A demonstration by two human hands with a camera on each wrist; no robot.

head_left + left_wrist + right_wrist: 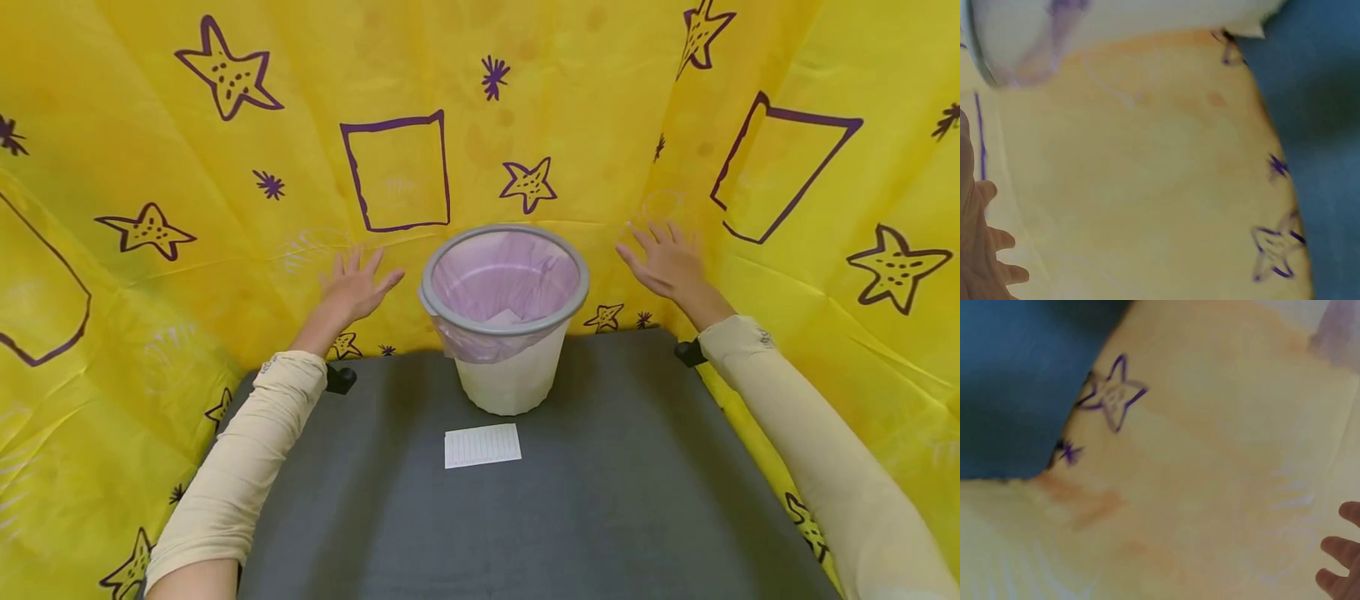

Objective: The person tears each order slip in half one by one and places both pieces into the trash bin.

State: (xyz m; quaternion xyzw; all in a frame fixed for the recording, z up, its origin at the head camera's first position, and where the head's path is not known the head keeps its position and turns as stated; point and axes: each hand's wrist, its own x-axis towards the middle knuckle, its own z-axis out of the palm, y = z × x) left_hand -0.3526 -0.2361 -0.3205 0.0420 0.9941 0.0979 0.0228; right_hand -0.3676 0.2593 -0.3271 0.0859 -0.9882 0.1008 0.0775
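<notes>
A pale waste bin (pixel 510 379) with a grey rim stands upright at the far side of the dark table. Its thin purple liner (pixel 480 283) folds over the rim, and something whitish shows inside. In front of the bin a white lined card (pixel 482 446) lies flat. My left hand (pixel 354 287) is raised to the left of the bin, fingers spread, apart from it. On the other side my right hand (pixel 667 260) is held up too, with its fingers spread and nothing in it. In the left wrist view the bin (pixel 1147 22) shows along the top.
Dark grey table (pixel 600 508) spans the lower middle. A yellow curtain (pixel 600 108) with purple stars and outlines surrounds it at the back and sides. Black clamps sit at the table's left edge (pixel 341 381) and right edge (pixel 688 353).
</notes>
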